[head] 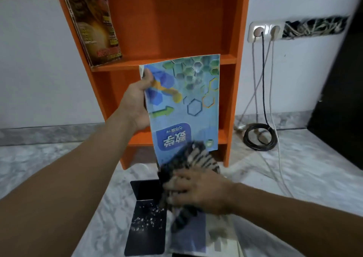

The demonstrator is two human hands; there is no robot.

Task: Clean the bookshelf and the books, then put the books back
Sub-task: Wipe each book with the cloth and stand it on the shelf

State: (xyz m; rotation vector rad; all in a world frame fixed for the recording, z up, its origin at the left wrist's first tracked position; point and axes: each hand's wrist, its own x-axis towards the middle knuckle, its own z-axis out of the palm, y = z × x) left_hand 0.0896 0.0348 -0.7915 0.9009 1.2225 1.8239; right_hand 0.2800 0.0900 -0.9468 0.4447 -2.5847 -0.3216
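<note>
- Leaning against the left side of the orange bookshelf [176, 21], a magazine [92, 21] stands on the upper shelf. It looks to be back in place, propped so it won't slide flat.
- Your left hand [135, 103] grips the blue book [188, 103] by its left edge, thumb on the cover. You hold it upright in the air before the shelves, title upside down, so the whole face is open to wiping.
- Your right hand [198, 190] has its fingers curled into a striped cloth [196, 158] pressed against the book's lower end. It is blurred, so you are likely mid-wipe.
- Below your right hand, a black book [146, 227] lies on the floor [59, 158] with pale specks on its cover, probably kept within reach for its turn.
- Off to the right, a wall socket [263, 31] and a coiled cable [259, 139] sit well apart from your work.
</note>
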